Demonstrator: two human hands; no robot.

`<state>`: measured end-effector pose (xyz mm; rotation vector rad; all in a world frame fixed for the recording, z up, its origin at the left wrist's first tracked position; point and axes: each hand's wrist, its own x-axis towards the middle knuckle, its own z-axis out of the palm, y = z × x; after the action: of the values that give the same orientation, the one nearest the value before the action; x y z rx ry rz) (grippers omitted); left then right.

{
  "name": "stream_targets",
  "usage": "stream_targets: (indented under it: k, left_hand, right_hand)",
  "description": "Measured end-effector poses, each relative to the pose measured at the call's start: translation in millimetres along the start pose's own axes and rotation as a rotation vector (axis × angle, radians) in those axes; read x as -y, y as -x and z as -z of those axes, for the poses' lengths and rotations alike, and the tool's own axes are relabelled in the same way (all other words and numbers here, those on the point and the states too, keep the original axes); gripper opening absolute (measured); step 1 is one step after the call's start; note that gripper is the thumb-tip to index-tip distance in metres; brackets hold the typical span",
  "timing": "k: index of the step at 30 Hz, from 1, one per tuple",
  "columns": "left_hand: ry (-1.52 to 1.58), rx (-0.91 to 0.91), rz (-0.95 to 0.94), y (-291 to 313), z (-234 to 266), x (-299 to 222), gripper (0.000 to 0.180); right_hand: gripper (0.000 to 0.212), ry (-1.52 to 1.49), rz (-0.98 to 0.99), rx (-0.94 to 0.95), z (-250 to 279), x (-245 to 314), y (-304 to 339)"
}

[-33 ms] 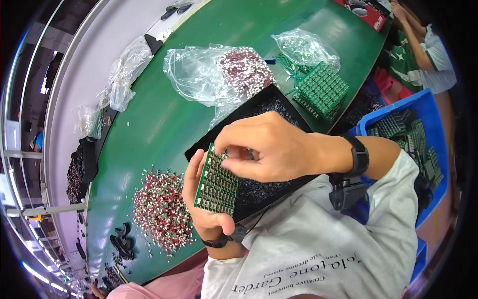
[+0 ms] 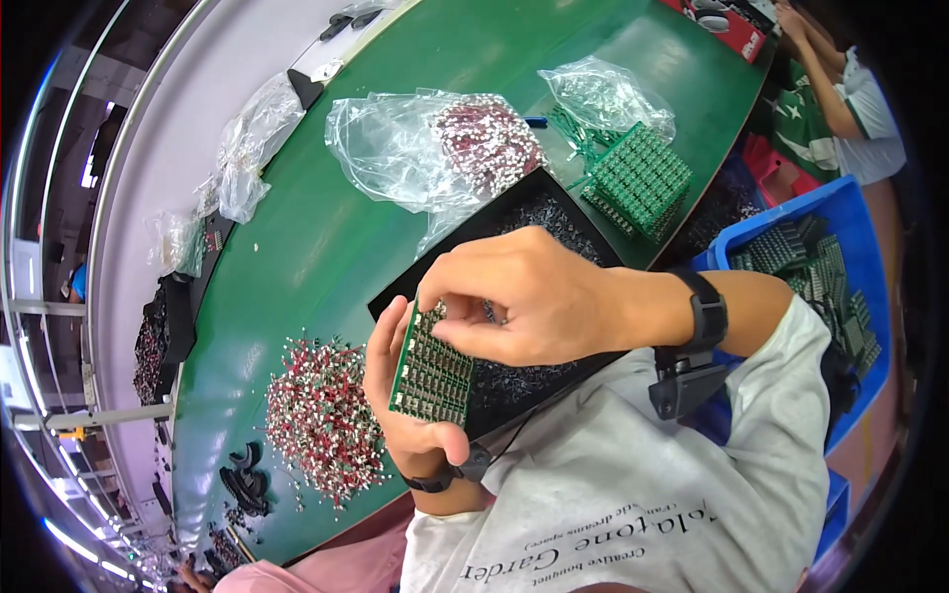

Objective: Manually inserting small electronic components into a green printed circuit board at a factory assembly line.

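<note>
My left hand (image 2: 408,432) holds a green circuit board panel (image 2: 432,381), tilted, with rows of small metal components facing up. The thumb lies along its lower edge and the fingers run behind its left side. Over the panel's upper end, my right hand (image 2: 529,296) is bent into a pinch, thumb and fingertips close against the components. What sits between those fingertips is hidden. Beneath both hands is a black tray (image 2: 474,222) holding many small black parts (image 2: 546,219).
Left of my hands lies a heap of red, white and black pieces (image 2: 321,420). Beyond the tray are a clear bag (image 2: 381,148), red-and-white wires (image 2: 484,138) and stacked green panels (image 2: 643,183). A blue bin (image 2: 855,212) of panels stands right; a co-worker (image 2: 865,119) is at far right.
My right hand has shifted slightly left along the panel's upper end. The panel in my left hand has moved very slightly.
</note>
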<state>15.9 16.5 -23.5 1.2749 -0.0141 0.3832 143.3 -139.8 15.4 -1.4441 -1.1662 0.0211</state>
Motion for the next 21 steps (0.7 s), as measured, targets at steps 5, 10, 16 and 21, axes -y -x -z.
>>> stream_targets:
  k: [5,10,16,21]
  left_hand:
    - [-0.130,0.031,-0.067,-1,-3,4,0.128]
    - [-0.164,0.065,-0.129,-3,-1,5,0.126]
    - [-0.133,-0.065,-0.142,-1,-3,4,0.132]
    - [-0.135,-0.101,-0.119,0,-1,3,0.135]
  right_hand:
    - [0.011,0.053,-0.010,-0.084,-20,-3,3]
    - [0.012,0.101,0.072,-0.151,-25,-6,6]
    - [0.015,0.038,0.039,-0.129,-13,-5,5]
    - [0.018,0.057,0.000,-0.058,-13,-5,7]
